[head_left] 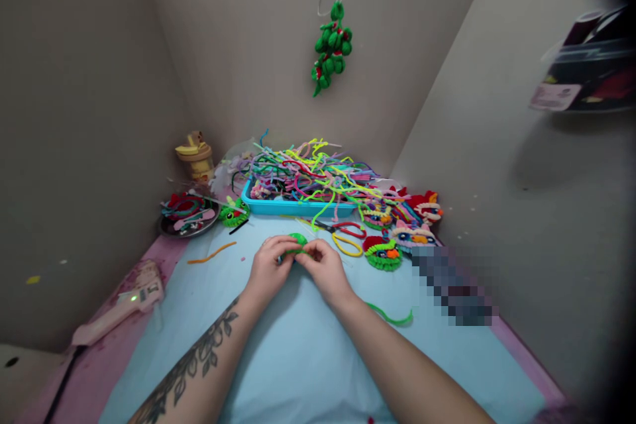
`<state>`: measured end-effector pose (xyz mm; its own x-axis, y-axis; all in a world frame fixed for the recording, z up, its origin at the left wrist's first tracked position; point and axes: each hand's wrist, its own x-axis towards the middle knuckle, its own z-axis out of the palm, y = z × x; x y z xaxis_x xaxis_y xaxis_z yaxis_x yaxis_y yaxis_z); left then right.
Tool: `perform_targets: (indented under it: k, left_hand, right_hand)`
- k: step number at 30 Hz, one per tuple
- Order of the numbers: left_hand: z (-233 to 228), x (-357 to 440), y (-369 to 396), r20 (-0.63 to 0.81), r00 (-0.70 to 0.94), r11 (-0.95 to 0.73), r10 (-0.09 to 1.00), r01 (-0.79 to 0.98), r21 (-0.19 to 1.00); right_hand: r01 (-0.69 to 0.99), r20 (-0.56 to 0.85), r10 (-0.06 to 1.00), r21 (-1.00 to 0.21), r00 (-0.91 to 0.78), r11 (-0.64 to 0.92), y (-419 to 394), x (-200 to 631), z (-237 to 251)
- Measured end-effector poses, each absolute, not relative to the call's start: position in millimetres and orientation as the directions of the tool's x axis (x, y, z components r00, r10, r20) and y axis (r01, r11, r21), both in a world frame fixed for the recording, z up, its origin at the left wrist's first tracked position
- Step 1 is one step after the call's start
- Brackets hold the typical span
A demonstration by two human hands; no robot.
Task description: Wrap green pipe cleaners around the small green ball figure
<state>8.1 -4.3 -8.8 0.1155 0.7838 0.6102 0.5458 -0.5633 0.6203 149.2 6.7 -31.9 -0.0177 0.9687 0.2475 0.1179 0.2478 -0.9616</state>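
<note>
Both hands meet over the middle of the blue-covered table around a small green pipe-cleaner piece (299, 238). My left hand (271, 266) grips it from the left, fingers curled over its top. From the right, my right hand (325, 269) pinches its near edge with thumb and forefinger. Most of the piece is hidden by the fingers. A loose green pipe cleaner (395, 320) lies by my right forearm. Just beyond the hands are scissors (348, 238) with red and yellow handles. A finished green and red pipe-cleaner bird head (383, 253) sits right of them.
A blue tray (298, 208) heaped with colourful pipe cleaners stands at the back. More bird heads (415, 235) line the right side. A pink glue gun (124, 308) with a lit green light lies left, near a dark bowl (189, 225) and an orange pipe cleaner (212, 253).
</note>
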Motion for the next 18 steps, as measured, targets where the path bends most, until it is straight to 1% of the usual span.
perform_targets:
  k: [4,6,10,12,16,18]
  left_hand:
    - [-6,3,-3,0.57,0.119,-0.506,0.813,0.629,0.59]
    - [-6,1,-1,0.517,0.146,-0.489,0.843,0.607,0.627]
    - [-9,0,2,0.413,0.225,-0.467,0.882,0.528,0.709]
    - [-11,0,3,0.399,0.236,-0.462,0.886,0.522,0.717]
    - [-15,2,4,0.408,0.216,-0.456,0.887,0.554,0.697]
    - [-16,3,4,0.42,0.208,-0.459,0.883,0.57,0.682]
  right_hand:
    - [0.143,0.267,0.964,-0.953,-0.01,0.265,8,152,-28]
    - [0.189,0.291,0.957,-0.94,0.0,0.286,8,153,-25]
    - [0.266,0.331,0.943,-0.906,-0.036,0.328,5,156,-16]
    - [0.27,0.336,0.941,-0.902,-0.049,0.336,4,157,-14]
    - [0.262,0.338,0.94,-0.904,-0.04,0.336,4,158,-15]
    - [0.24,0.311,0.95,-0.922,-0.012,0.305,5,158,-19]
